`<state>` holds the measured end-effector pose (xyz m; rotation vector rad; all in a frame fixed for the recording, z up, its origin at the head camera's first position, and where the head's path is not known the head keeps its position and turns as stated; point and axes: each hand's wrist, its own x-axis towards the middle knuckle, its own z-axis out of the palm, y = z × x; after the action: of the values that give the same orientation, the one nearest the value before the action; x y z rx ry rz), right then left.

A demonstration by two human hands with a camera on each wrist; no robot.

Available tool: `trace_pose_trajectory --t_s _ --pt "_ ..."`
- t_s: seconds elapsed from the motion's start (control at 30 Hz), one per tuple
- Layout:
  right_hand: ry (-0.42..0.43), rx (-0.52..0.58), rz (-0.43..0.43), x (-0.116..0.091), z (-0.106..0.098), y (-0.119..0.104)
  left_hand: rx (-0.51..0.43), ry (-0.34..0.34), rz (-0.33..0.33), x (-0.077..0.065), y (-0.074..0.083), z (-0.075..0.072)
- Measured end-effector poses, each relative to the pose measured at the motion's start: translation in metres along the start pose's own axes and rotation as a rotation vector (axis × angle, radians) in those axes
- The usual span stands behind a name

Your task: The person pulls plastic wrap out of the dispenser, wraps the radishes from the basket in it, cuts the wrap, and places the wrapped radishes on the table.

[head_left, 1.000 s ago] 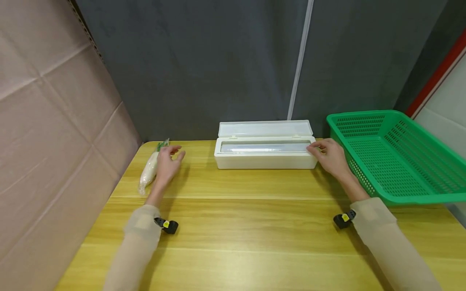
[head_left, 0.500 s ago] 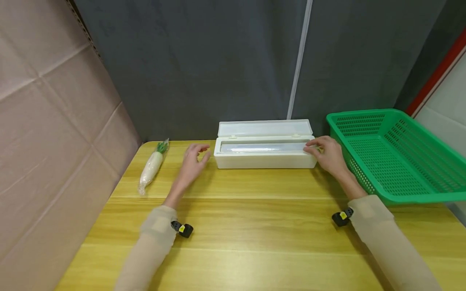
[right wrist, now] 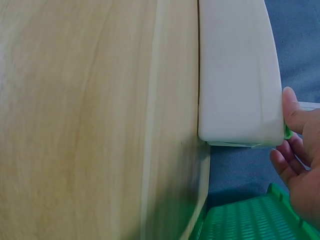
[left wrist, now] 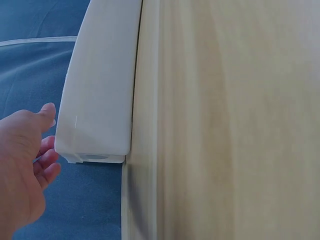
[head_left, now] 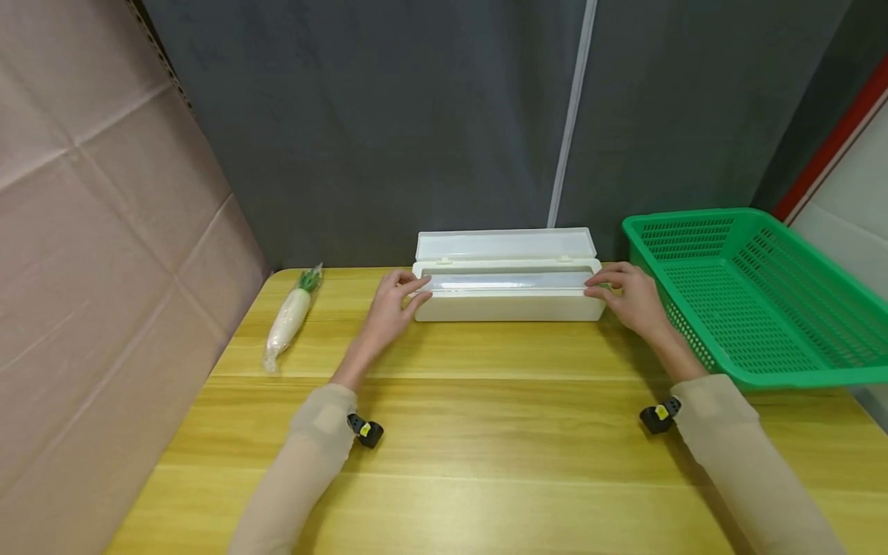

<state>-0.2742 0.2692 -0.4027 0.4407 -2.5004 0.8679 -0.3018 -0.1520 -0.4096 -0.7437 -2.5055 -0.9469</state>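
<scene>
A long white cling film box (head_left: pixel 509 310) stands at the back of the table with its lid (head_left: pixel 505 245) raised, and shiny clear film (head_left: pixel 509 282) shows inside. My left hand (head_left: pixel 391 310) is at the box's left end, thumb and index fingertips spread over its front corner. At the right end, my right hand (head_left: pixel 630 299) has its thumb and index fingertips slightly apart at the film's edge. The right wrist view shows that thumb against the box edge, beside a small green bit (right wrist: pixel 288 132). A plastic-wrapped white radish (head_left: pixel 288 317) lies to the left.
A green plastic basket (head_left: pixel 735 378) stands right of the box, close to my right hand. Behind the wooden table (head_left: pixel 486 432) hangs a dark grey cloth (head_left: pixel 388 139). A pinkish cloth wall (head_left: pixel 118 293) borders the left side.
My left hand has moved right, from beside the radish to the left end of the box. The right hand has stayed at the right end, shifting only slightly.
</scene>
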Motion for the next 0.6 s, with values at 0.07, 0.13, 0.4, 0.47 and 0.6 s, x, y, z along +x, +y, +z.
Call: trace_pose_trajectory --t_s 0.07,0.13,0.4,0.47,0.6 --pt "-0.003 -0.001 -0.007 0.001 0.0 0.0 0.028 0.0 0.012 0.002 -0.001 0.002" --pt "-0.009 -0.008 -0.004 0.002 -0.001 -0.001 0.048 0.01 0.023 0.003 -0.001 0.003" --pt "-0.023 -0.021 0.003 0.004 -0.007 -0.008 0.065 0.034 0.024 0.008 -0.001 0.003" --pt "-0.022 -0.025 -0.007 0.005 -0.007 -0.007 0.065 0.033 0.021 0.01 -0.002 0.004" --pt "-0.012 -0.034 -0.025 0.006 -0.006 -0.007 0.071 0.031 0.013 0.013 -0.002 0.004"
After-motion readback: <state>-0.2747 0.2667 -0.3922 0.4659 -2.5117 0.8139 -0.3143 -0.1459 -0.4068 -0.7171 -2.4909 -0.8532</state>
